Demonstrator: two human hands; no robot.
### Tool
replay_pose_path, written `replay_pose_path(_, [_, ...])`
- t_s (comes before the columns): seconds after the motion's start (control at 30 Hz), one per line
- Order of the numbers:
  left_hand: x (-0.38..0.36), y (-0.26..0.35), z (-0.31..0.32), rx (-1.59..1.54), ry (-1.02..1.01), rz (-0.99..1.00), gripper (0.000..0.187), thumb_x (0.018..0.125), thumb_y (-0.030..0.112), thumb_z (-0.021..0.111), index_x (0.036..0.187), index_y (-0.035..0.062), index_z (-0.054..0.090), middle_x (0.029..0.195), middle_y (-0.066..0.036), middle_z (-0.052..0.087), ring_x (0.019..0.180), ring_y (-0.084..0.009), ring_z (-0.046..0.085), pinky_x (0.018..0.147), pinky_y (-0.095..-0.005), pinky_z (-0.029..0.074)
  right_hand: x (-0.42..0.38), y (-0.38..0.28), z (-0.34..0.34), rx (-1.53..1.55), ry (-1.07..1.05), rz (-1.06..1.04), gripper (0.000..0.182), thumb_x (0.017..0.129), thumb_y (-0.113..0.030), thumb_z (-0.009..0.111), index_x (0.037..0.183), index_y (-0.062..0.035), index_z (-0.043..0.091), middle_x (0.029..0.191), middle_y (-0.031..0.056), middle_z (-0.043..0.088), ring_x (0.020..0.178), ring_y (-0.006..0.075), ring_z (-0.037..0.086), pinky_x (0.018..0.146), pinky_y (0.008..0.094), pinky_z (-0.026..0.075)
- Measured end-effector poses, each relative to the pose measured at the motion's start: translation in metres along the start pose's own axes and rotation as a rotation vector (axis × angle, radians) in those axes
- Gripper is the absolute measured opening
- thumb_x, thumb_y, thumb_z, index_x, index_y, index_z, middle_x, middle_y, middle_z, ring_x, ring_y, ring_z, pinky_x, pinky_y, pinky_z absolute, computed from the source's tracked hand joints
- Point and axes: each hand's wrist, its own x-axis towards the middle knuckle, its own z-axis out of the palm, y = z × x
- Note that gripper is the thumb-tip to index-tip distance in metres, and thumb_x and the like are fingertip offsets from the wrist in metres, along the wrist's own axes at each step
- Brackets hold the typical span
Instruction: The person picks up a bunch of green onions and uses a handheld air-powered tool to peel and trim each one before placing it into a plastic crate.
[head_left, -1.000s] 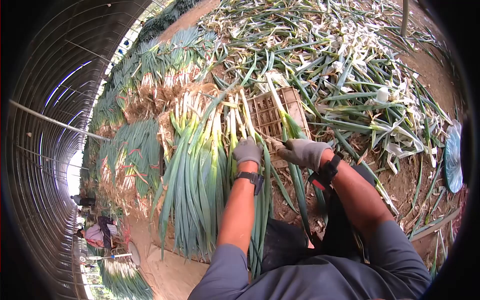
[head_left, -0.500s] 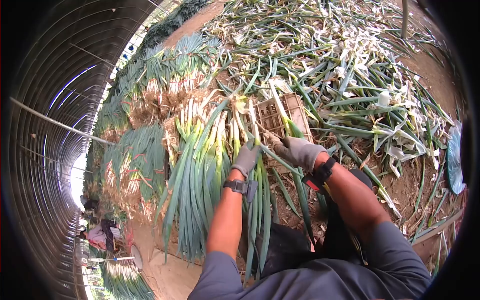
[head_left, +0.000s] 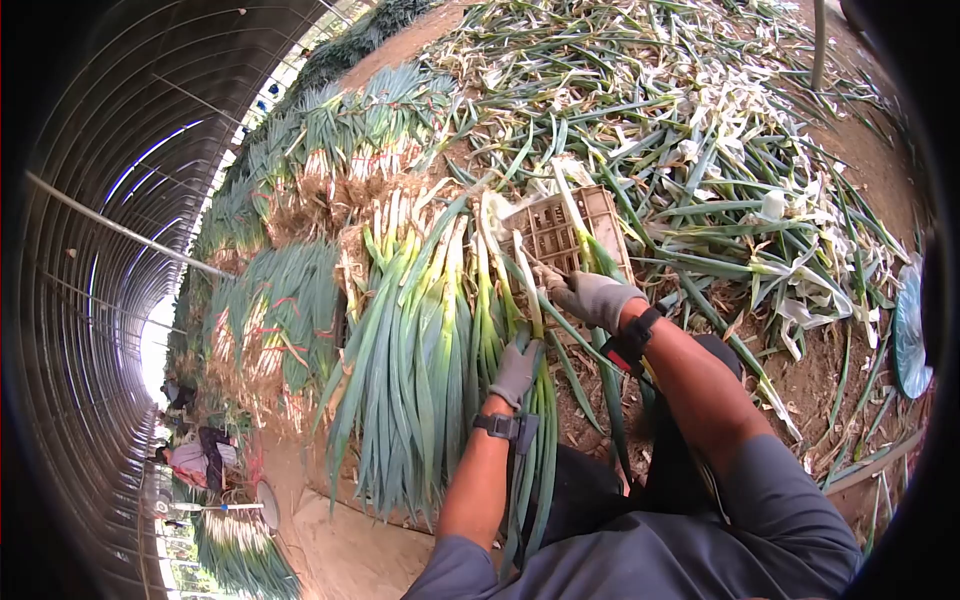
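Note:
Grey-gloved, my left hand [head_left: 515, 375] is closed around the green part of a scallion [head_left: 528, 290], whose white stalk points up toward the crate. My right hand [head_left: 600, 300], also gloved, is closed at the near edge of a tan plastic crate [head_left: 610, 222]; its fingers curl around something brownish that I cannot make out. Left of my left hand lies a thick row of scallions [head_left: 410, 320], white ends up and long green leaves toward me. One more scallion [head_left: 572, 212] rests across the crate.
Tied scallion bundles [head_left: 270, 335] stand at the left. A wide heap of discarded leaves [head_left: 700, 130] covers the ground behind and to the right. A blue plastic bag [head_left: 911, 330] lies far right. Another person [head_left: 205, 458] is low at the left, near a round-topped stand [head_left: 267, 505].
My left hand has moved down and slightly right along the leaves, toward me. My right hand stays near the crate. The view has shifted slightly.

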Motion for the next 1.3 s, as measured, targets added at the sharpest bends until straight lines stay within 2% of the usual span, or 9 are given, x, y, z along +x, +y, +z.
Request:
replay_pose_path(0.13, [-0.008,-0.029,0.015,-0.084,0.128,0.178,0.045,0.1,0.021,0.062,0.137,-0.0036,0.059,0.117,-0.02,0.072,0.105,-0.0339,0.069,0.094,-0.0389,0.051,-0.003,-0.013,0.003,0.053,0.1,0.018,0.066,0.099,-0.055,0.043,0.111,0.0049,0.069,0.101,0.0321,0.07,0.097,0.0471,0.069,0.09,0.0494,0.052])
replay_pose_path(0.43, [-0.012,0.035,-0.03,-0.415,0.049,-0.007,0.051,0.103,0.016,0.063,0.148,-0.0064,0.049,0.125,-0.013,0.07,0.114,-0.0137,0.063,0.101,-0.0274,0.05,-0.026,-0.007,-0.022,0.212,-0.078,-0.004,0.067,0.102,-0.057,0.045,0.113,0.0056,0.063,0.084,0.0175,0.067,0.071,0.0259,0.07,0.071,0.0397,0.057])
replay_pose_path(0.63, [0.048,0.152,-0.078,-0.503,0.076,0.144,0.048,0.104,0.017,0.061,0.149,0.0041,0.052,0.119,-0.009,0.072,0.11,-0.0131,0.064,0.1,-0.0263,0.051,-0.027,0.006,-0.043,0.782,-0.029,0.078,0.053,0.1,-0.057,0.054,0.103,-0.0042,0.059,0.074,0.0034,0.056,0.053,0.0135,0.051,0.047,0.0307,0.04])
replay_pose_path(0.7, [0.074,0.187,-0.09,-0.423,0.135,0.35,0.046,0.102,0.029,0.062,0.144,0.009,0.059,0.1,-0.006,0.072,0.088,-0.0155,0.067,0.075,-0.0326,0.058,-0.029,0.013,-0.052,0.757,0.042,0.116,0.054,0.099,-0.058,0.055,0.102,-0.0044,0.058,0.075,0.004,0.057,0.052,0.0128,0.05,0.045,0.0305,0.038])
replay_pose_path(0.77, [0.097,0.205,-0.095,-0.328,0.087,0.191,0.049,0.1,0.035,0.063,0.142,0.0094,0.061,0.098,-0.007,0.072,0.084,-0.0163,0.066,0.071,-0.0331,0.057,-0.037,0.016,-0.061,0.845,0.099,0.106,0.046,0.103,-0.053,0.053,0.096,-0.008,0.059,0.07,0.0011,0.054,0.051,0.0123,0.048,0.045,0.0296,0.038])
replay_pose_path(0.9, [0.149,0.132,-0.014,-0.069,0.175,0.252,0.057,0.098,0.041,0.063,0.14,0.003,0.06,0.118,-0.018,0.074,0.107,-0.0305,0.07,0.094,-0.0387,0.052,-0.043,0.012,-0.069,0.967,0.128,0.118,0.041,0.104,-0.05,0.054,0.104,-0.0095,0.058,0.07,0.0001,0.052,0.05,0.0098,0.043,0.044,0.0294,0.032])
replay_pose_path(0.97, [0.117,0.132,-0.01,0.184,-0.04,0.05,0.05,0.101,0.044,0.059,0.136,0.0088,0.064,0.135,-0.022,0.066,0.118,-0.0401,0.066,0.101,-0.0437,0.051,-0.048,0.003,-0.071,0.855,0.044,0.125,0.04,0.105,-0.049,0.053,0.101,-0.01,0.058,0.07,-0.0004,0.051,0.05,0.0094,0.043,0.044,0.029,0.032])
replay_pose_path(1.17, [0.084,0.05,-0.038,0.617,0.173,-0.203,0.039,0.097,0.039,0.052,0.119,0.011,0.069,0.119,-0.021,0.072,0.107,-0.039,0.07,0.091,-0.0489,0.056,-0.051,-0.011,-0.042,0.483,-0.163,0.077,0.052,0.105,-0.052,0.049,0.106,-0.0014,0.062,0.075,0.0024,0.058,0.057,0.0114,0.052,0.05,0.031,0.043])
replay_pose_path(1.3, [0.092,0.03,-0.022,0.783,0.136,-0.313,0.047,0.094,0.045,0.063,0.124,0.0091,0.064,0.116,-0.018,0.073,0.107,-0.0364,0.071,0.091,-0.0471,0.056,-0.039,-0.007,-0.014,0.109,-0.213,-0.038,0.078,0.101,-0.065,0.041,0.114,0.0074,0.067,0.094,0.0267,0.07,0.089,0.0373,0.07,0.087,0.0427,0.053])
